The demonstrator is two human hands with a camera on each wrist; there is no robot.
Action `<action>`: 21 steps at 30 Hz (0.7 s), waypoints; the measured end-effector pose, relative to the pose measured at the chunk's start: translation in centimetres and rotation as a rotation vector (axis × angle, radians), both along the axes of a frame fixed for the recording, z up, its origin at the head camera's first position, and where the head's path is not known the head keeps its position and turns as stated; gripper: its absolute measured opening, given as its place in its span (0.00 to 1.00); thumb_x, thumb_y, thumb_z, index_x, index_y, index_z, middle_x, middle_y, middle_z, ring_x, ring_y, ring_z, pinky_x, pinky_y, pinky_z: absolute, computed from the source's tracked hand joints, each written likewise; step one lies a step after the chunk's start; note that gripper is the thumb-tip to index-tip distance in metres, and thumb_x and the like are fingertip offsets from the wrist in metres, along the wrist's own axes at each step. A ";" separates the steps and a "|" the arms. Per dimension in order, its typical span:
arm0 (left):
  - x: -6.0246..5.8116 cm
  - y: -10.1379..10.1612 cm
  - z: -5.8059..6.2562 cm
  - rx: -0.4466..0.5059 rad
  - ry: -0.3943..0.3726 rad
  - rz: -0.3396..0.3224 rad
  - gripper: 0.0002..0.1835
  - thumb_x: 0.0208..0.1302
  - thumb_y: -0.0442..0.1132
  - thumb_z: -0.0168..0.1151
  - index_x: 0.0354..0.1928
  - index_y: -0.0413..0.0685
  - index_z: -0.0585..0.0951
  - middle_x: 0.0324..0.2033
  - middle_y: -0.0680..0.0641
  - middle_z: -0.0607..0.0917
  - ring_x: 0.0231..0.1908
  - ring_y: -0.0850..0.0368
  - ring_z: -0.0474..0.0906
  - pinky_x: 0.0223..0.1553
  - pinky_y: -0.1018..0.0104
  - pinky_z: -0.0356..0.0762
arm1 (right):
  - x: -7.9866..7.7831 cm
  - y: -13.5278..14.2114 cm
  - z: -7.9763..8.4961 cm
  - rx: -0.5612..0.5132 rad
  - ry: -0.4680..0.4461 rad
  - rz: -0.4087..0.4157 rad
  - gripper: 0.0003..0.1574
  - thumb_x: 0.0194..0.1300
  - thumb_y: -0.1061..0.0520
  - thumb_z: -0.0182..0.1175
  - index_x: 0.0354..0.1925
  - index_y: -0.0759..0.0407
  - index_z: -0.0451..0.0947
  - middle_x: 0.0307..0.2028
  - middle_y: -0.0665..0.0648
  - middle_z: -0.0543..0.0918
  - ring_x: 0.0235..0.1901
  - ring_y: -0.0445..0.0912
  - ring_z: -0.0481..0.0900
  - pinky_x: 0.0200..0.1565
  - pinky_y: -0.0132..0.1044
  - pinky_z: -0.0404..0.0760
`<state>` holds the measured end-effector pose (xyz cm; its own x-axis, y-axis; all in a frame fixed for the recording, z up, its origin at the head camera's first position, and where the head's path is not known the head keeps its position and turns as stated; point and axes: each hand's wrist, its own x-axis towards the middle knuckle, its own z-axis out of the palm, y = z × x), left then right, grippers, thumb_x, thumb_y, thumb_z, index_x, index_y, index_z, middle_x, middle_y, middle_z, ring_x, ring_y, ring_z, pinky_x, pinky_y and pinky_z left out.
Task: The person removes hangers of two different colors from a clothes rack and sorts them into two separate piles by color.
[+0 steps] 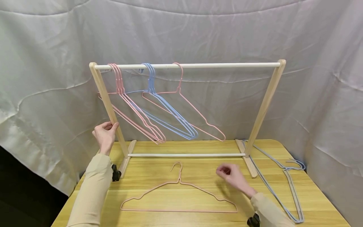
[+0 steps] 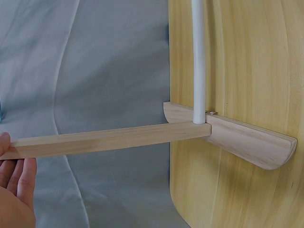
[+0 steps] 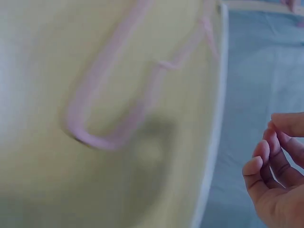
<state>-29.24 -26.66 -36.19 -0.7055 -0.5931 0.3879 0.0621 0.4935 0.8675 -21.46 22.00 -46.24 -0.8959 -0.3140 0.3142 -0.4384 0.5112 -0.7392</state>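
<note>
My left hand [image 1: 105, 135] grips the left wooden post [image 2: 95, 142] of a hanger rack, thumb on one side and fingers on the other. A pink clothes hanger [image 1: 178, 210] lies flat on the table with its hook toward the rack. Above the table, to the right of that hanger, is my right hand [image 1: 233, 178], its fingers loosely curled and holding nothing. On the rack's upper rail [image 1: 227, 65] hang a group of pink hangers [image 1: 120, 90] at left, blue hangers [image 1: 151, 85] beside them, and a separate pink hanger [image 1: 179, 89] near the middle.
Blue hangers [image 1: 293, 189] lie on the table at the right, partly behind the rack's right foot [image 1: 249, 164]. A white lower bar [image 1: 184, 155] joins the posts near the tabletop. Grey curtain [image 1: 320, 94] surrounds the back and sides.
</note>
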 end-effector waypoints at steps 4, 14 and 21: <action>0.0 0.1 0.1 0.011 -0.001 -0.006 0.16 0.64 0.42 0.69 0.47 0.37 0.88 0.44 0.34 0.89 0.26 0.84 0.68 0.40 0.82 0.67 | -1.7 0.8 3.7 0.033 0.111 -0.108 0.03 0.64 0.66 0.65 0.37 0.66 0.85 0.31 0.60 0.88 0.28 0.33 0.78 0.33 0.28 0.79; 0.0 0.1 -0.1 0.014 -0.009 -0.001 0.16 0.63 0.42 0.70 0.46 0.37 0.88 0.43 0.34 0.89 0.25 0.85 0.69 0.36 0.85 0.67 | -4.2 1.5 13.9 -0.116 0.199 -0.151 0.15 0.74 0.60 0.56 0.46 0.73 0.82 0.33 0.63 0.86 0.27 0.30 0.78 0.33 0.25 0.81; 0.0 0.2 0.0 0.052 -0.014 -0.017 0.17 0.64 0.42 0.70 0.47 0.36 0.87 0.42 0.37 0.90 0.59 0.52 0.76 0.58 0.65 0.69 | -4.0 -0.4 18.5 -0.162 0.275 -0.101 0.15 0.75 0.57 0.56 0.45 0.69 0.83 0.30 0.44 0.83 0.28 0.30 0.79 0.34 0.22 0.79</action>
<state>-29.24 -26.50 -36.14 -0.7208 -0.6002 0.3466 0.0574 0.4466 0.8929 -25.47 21.60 -27.74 -0.7944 -0.1539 0.5875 -0.5862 0.4474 -0.6754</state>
